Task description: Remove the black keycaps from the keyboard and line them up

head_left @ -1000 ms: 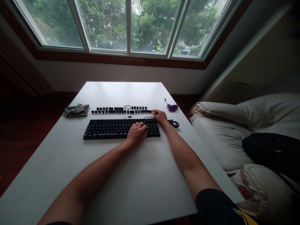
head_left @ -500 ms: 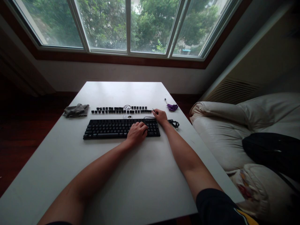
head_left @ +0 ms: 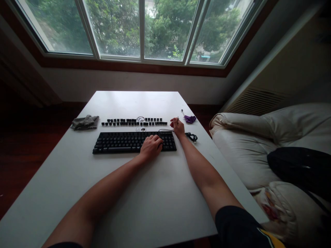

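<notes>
A black keyboard (head_left: pixel 121 142) lies flat on the white table. Resting on top of its right part is my left hand (head_left: pixel 151 146), palm down, fingers slightly bent over the keys and gripping nothing. My right hand (head_left: pixel 178 128) is just above the keyboard's upper right corner, closed around a thin dark tool (head_left: pixel 178 120) that points up; its exact kind is too small to make out. Beyond the keyboard, loose black keycaps (head_left: pixel 126 122) stand in two rows, the nearer row ending just left of my right hand.
A grey cloth (head_left: pixel 85 122) lies at the left. To the right are a coiled black cable (head_left: pixel 191 137) and a purple bundle (head_left: pixel 190 119) with a thin white stick beside it. A clear ring-shaped piece (head_left: pixel 141 129) sits behind the keyboard. A pale sofa (head_left: pixel 240 151) adjoins the table's right side.
My right hand has drawn away from the right end of the nearer keycap row and turned, tilting the thin tool upward. My left hand stays in place on the keyboard.
</notes>
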